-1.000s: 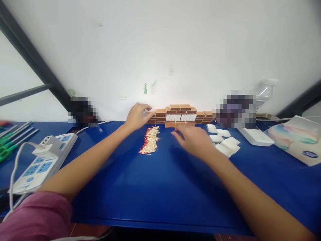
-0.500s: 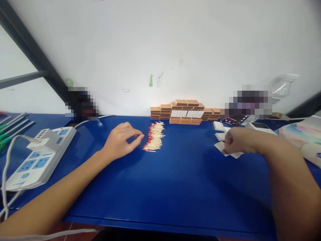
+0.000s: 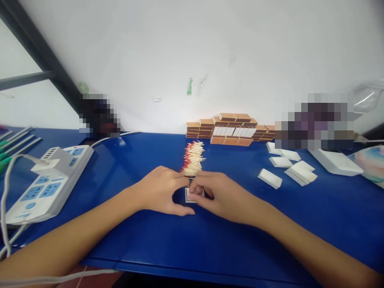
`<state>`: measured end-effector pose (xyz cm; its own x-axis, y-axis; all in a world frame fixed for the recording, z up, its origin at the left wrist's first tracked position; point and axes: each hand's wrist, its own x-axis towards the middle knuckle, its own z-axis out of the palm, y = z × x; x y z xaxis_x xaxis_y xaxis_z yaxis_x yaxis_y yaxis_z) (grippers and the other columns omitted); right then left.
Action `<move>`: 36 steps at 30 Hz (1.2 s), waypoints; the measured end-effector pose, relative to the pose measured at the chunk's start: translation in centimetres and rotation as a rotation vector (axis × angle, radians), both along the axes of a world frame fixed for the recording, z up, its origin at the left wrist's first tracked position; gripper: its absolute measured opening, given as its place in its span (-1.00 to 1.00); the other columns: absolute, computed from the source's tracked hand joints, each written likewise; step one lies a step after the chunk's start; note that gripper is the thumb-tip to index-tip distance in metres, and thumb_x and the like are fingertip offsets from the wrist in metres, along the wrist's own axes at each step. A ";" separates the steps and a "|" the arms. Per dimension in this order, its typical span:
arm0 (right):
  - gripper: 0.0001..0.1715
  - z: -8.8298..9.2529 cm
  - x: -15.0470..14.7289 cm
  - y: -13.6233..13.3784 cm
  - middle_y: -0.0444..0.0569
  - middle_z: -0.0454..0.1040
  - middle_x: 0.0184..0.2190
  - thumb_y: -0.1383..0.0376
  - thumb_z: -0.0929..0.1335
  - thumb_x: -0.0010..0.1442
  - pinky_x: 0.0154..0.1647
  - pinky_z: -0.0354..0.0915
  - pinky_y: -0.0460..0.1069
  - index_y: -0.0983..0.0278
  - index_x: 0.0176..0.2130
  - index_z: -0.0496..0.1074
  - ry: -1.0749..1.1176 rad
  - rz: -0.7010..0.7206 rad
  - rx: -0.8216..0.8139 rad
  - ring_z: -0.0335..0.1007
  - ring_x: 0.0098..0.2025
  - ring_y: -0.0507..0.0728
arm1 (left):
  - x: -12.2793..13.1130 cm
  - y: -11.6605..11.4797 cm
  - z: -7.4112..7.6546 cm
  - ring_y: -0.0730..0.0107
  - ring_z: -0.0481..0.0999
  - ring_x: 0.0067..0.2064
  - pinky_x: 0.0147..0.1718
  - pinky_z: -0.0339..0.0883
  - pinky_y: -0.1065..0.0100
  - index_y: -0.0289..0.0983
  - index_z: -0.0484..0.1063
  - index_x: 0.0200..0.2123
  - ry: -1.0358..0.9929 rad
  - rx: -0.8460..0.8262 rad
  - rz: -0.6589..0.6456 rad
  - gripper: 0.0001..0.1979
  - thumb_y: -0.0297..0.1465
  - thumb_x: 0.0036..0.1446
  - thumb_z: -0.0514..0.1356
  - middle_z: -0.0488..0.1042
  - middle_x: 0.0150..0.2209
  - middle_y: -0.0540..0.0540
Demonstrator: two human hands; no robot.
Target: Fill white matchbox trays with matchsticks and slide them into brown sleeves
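A small white matchbox tray (image 3: 189, 197) lies on the blue table in front of me, its hollow side up. My right hand (image 3: 223, 196) grips it, with the fingers bent over it and covering its right part. On the tray's left, my left hand (image 3: 163, 190) is open, thumb and forefinger spread around that end. Just beyond the hands lies a heap of matches (image 3: 195, 158), red heads to the left. Several white matchbox trays (image 3: 270, 179) are scattered to the right, some resting on each other.
Stacked brown matchboxes (image 3: 232, 141) stand against the wall. A white power strip (image 3: 57, 188) with cables lies at left, near green-handled tools (image 3: 21, 146). At far right are a white box (image 3: 337, 161) and a pastel-coloured item (image 3: 370, 160).
My right hand has come from the white trays at right to the table's middle, where one tray now lies in its grip. My left hand has moved right and nearer, its fingers opening wider.
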<state>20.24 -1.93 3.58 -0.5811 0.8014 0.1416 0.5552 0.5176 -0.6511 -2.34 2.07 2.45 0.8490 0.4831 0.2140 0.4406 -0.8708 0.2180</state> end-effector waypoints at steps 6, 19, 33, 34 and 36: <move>-0.91 -1.6 0.8 2.8 -0.14 0.47 -0.34 0.29 0.42 0.35 -0.36 0.24 -0.05 0.20 -0.14 0.57 0.068 -0.142 0.141 0.32 -0.39 0.03 | 0.2 -0.6 0.6 0.35 0.53 -0.45 -0.48 0.19 0.31 -0.24 0.53 -0.35 0.046 -0.079 0.041 -0.74 -0.15 0.10 0.35 0.57 -0.46 0.02; -0.86 -2.4 0.4 3.6 -0.02 0.50 -0.18 0.25 0.37 0.44 -0.36 0.19 -0.02 0.24 -0.20 0.46 -0.385 -0.182 0.310 0.45 -0.31 0.11 | 0.4 -1.5 0.6 0.34 0.52 -0.46 -0.51 0.17 0.28 -0.24 0.51 -0.40 0.037 -0.030 -0.014 -0.74 -0.16 0.08 0.36 0.55 -0.47 0.01; -0.84 -2.5 3.7 4.4 -0.05 0.44 -0.19 0.22 0.35 0.44 -0.31 0.22 -0.01 0.22 -0.20 0.46 -0.298 -0.209 0.176 0.36 -0.33 0.09 | 0.1 0.5 -0.2 0.41 0.50 -0.47 -0.47 0.17 0.37 -0.16 0.59 -0.05 0.006 -0.052 0.163 -0.68 -0.09 0.28 0.29 0.54 -0.45 0.05; -0.84 -2.5 3.7 4.4 -0.05 0.44 -0.19 0.22 0.35 0.44 -0.31 0.23 -0.01 0.22 -0.20 0.45 -0.288 -0.206 0.172 0.36 -0.32 0.09 | 0.1 0.5 -0.3 0.42 0.49 -0.48 -0.47 0.18 0.38 -0.15 0.59 -0.05 -0.005 -0.054 0.173 -0.68 -0.09 0.27 0.30 0.53 -0.46 0.05; -0.83 -2.6 3.9 4.6 -0.05 0.44 -0.20 0.21 0.35 0.44 -0.30 0.23 0.00 0.22 -0.21 0.44 -0.271 -0.205 0.173 0.36 -0.32 0.09 | 0.1 0.6 -0.4 0.43 0.49 -0.48 -0.47 0.19 0.39 -0.14 0.60 -0.06 -0.030 -0.058 0.185 -0.68 -0.08 0.25 0.32 0.52 -0.48 0.06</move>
